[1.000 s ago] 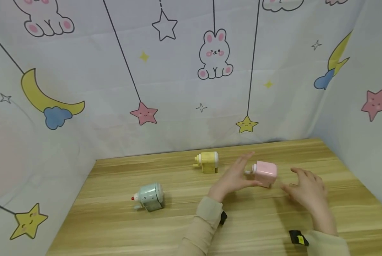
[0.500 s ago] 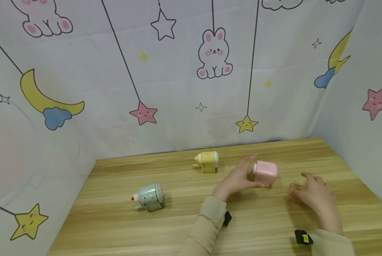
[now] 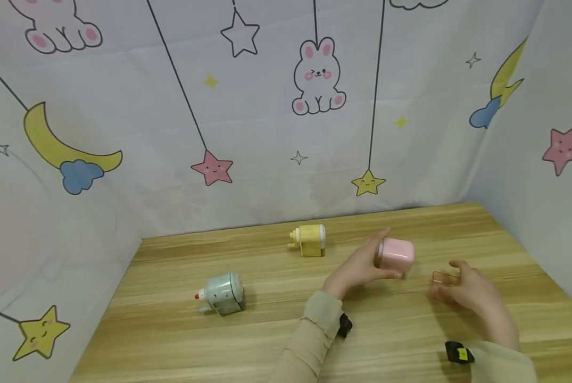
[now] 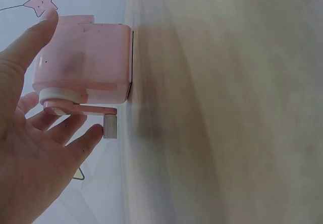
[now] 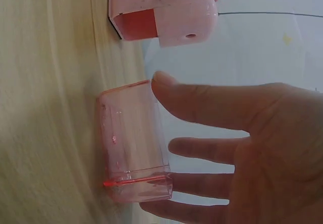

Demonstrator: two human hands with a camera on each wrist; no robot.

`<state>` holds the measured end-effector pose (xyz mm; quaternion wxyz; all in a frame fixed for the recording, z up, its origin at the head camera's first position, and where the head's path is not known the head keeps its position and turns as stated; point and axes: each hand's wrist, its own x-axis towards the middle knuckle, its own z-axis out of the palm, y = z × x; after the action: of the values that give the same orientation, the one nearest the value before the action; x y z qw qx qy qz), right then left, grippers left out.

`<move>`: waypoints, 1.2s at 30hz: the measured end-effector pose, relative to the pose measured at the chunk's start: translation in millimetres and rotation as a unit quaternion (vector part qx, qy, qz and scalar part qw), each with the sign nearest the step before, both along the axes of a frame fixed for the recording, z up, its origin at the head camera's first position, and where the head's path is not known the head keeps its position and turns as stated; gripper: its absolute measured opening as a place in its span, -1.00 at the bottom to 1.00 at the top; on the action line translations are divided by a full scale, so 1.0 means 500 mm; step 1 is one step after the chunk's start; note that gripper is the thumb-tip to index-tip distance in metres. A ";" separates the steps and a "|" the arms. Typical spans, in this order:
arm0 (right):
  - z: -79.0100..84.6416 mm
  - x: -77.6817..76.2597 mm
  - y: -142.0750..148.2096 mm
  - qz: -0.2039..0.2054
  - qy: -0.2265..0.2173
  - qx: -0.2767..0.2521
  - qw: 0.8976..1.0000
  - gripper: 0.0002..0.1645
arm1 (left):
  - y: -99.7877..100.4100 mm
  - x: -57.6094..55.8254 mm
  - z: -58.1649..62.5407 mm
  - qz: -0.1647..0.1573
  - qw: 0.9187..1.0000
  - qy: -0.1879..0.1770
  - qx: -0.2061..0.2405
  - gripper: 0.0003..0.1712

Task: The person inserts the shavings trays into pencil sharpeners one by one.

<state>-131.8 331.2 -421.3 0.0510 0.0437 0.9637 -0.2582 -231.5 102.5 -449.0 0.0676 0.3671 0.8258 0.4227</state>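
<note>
A pink crank pencil sharpener [image 3: 396, 254] stands at the right of the table. My left hand [image 3: 357, 268] holds it, thumb on the near side and fingers behind; the left wrist view shows its crank handle [image 4: 91, 109] beside the fingers. An open slot [image 5: 139, 24] shows in the sharpener's lower body in the right wrist view. To its right is a clear pink shavings drawer [image 5: 133, 138]. My right hand [image 3: 477, 295] spreads around this drawer, thumb tip at one corner, fingers nearly straight by its other end. Firm contact there is hard to tell.
A yellow crank sharpener [image 3: 311, 240] stands at the back middle. A green one [image 3: 223, 293] with a red tip stands at the left. White printed fabric [image 3: 266, 133] walls off the back and both sides of the wooden table [image 3: 247, 346].
My left hand has moved right, past the crank and around the pink sharpener. My right hand has also moved right, from left of the drawer to around it. The sharpeners have stayed put.
</note>
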 end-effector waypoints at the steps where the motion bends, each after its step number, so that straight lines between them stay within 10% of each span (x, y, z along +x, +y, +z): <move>1: 0.000 0.000 0.000 0.006 -0.004 -0.004 1.000 0.06 | 0.002 -0.001 -0.001 0.000 1.000 -0.003 0.000 0.15; 36: -0.008 0.003 0.004 0.053 0.008 0.013 0.998 -0.27 | 0.032 -0.003 -0.009 0.002 0.994 0.095 -0.062 -0.21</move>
<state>-130.5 333.1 -425.4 0.0563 -0.0089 0.9684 -0.2428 -233.0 118.6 -453.4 0.0104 0.3993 0.8538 0.3338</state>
